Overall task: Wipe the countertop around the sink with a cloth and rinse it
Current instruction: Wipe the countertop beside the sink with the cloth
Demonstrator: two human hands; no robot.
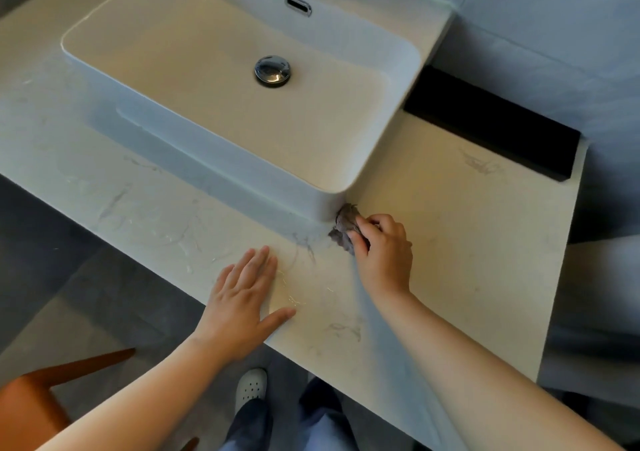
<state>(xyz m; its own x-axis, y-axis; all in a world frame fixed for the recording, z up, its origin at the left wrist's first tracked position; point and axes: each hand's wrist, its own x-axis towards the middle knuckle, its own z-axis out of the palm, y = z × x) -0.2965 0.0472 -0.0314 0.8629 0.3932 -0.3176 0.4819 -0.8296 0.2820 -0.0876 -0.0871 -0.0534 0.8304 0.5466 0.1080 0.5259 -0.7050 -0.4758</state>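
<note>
Right hand (382, 248) bunches the soft, light, limp cloth (343, 223) against the sink's (221, 159) near corner, gripping its bulk, while the left hand (242, 298) lies flat, empty, on the table (467, 225).

One head-worn view looks steeply down, close over the table (450, 242) and sink (363, 159), from its front edge.
</note>
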